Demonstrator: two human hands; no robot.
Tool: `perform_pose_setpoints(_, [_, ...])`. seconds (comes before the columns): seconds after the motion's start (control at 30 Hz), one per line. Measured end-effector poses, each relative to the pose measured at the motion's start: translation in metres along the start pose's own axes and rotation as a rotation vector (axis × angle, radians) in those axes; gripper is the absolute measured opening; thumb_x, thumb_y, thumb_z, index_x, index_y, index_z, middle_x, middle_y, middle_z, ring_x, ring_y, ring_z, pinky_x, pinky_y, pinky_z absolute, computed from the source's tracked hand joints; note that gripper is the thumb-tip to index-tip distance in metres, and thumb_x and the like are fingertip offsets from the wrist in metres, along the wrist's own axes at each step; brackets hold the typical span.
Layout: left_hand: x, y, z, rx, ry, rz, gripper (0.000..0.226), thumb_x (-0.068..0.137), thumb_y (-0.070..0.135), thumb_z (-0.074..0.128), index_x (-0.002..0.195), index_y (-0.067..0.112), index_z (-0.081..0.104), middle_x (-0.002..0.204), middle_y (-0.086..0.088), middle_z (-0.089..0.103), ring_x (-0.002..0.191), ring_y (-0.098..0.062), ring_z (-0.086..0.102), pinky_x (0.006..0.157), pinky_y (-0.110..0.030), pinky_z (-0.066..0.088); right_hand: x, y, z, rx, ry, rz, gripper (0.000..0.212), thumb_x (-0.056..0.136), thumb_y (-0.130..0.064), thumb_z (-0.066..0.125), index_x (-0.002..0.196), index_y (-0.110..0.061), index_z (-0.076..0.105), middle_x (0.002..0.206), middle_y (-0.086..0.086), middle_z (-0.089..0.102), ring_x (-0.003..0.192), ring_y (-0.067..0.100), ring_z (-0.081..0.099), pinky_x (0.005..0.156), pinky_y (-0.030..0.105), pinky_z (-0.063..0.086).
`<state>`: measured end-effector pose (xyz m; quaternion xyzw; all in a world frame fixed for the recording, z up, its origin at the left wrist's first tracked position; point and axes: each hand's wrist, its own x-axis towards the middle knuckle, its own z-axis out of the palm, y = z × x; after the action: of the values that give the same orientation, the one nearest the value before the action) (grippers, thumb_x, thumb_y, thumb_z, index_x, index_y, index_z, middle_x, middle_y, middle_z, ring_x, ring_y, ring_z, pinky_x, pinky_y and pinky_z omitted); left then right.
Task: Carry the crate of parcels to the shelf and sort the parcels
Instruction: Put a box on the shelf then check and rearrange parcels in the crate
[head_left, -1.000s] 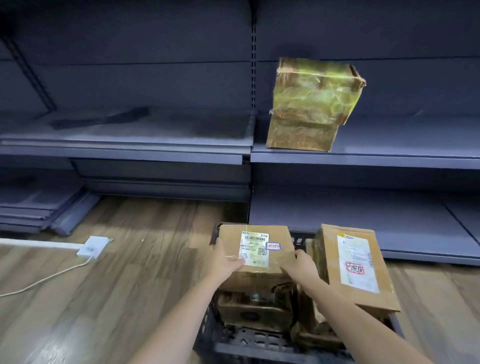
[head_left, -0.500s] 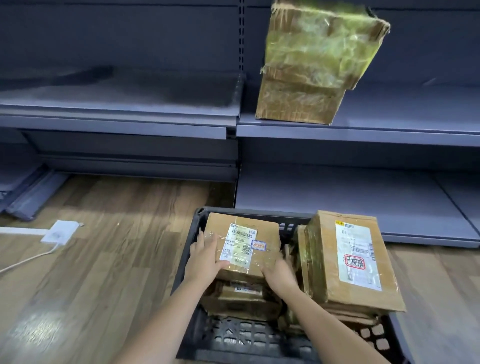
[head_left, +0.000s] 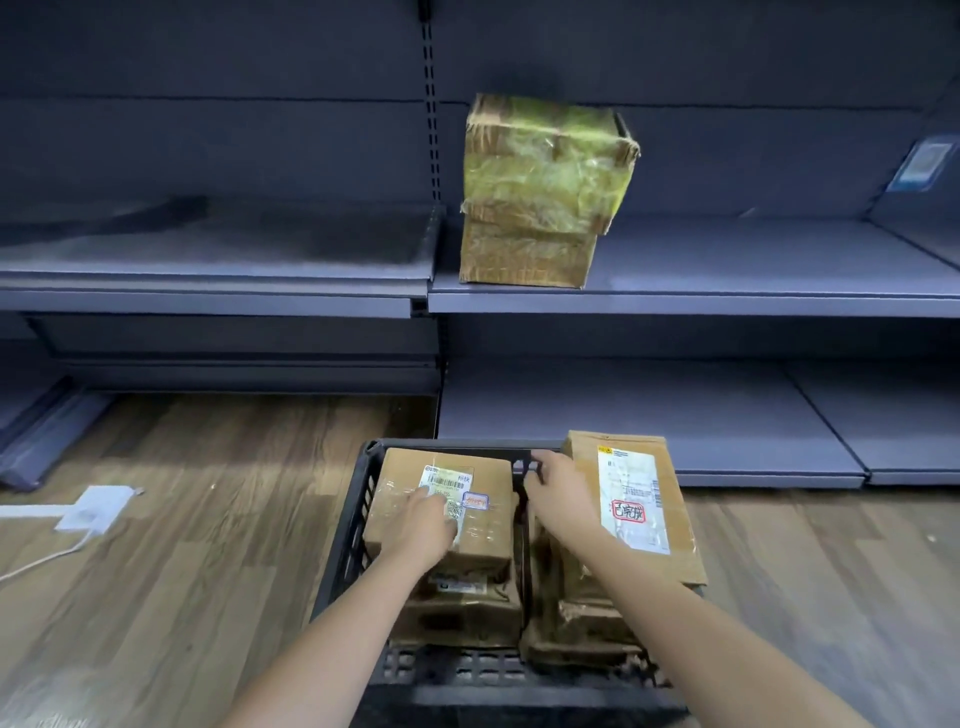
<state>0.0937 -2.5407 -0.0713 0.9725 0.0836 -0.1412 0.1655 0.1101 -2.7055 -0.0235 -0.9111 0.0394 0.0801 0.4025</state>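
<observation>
Seen from the head camera, a black plastic crate sits on the wooden floor in front of dark grey shelves. It is packed with brown cardboard parcels. The left hand lies flat on top of the left parcel, fingers spread over its white label, not gripping anything. The right hand reaches to the far side of the crate between the two top parcels, fingers loosely open and pointing away; it holds nothing that can be seen, and its thumb side is just beside the right parcel, a flat box with a long white label and a red stamp, lying tilted on the stack. More parcels lie beneath both. On the middle shelf, right of the upright post, stands a taped box wrapped in yellowish film. A white power adapter with its cable lies on the floor at the left.
</observation>
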Motion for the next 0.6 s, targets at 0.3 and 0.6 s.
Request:
perform_pose_setpoints(0.3, [0.001, 0.089, -0.126, -0.175, 0.277, 0.139, 0.047, 0.099, 0.030, 0.041, 0.142, 0.009, 0.039, 0.144, -0.009, 0.044, 0.130, -0.026, 0.045, 0.102, -0.038, 0.043, 0.012, -0.028, -0.129, 0.096, 0.251, -0.036, 0.047, 0.096, -0.013, 0.041, 0.142, -0.006, 0.040, 0.137, 0.011, 0.053, 0.110, 0.027, 0.057, 0.092, 0.030, 0.043])
perform_pose_setpoints(0.6, [0.037, 0.141, -0.236, -0.434, 0.504, 0.148, 0.057, 0.096, 0.027, 0.048, 0.144, 0.004, 0.028, 0.138, -0.014, 0.045, 0.112, -0.032, 0.057, 0.090, -0.045, 0.051, 0.070, -0.091, -0.199, 0.237, 0.296, -0.105, 0.054, 0.096, -0.020, 0.041, 0.148, -0.009, 0.027, 0.151, 0.006, 0.035, 0.123, 0.027, 0.049, 0.085, 0.028, 0.037])
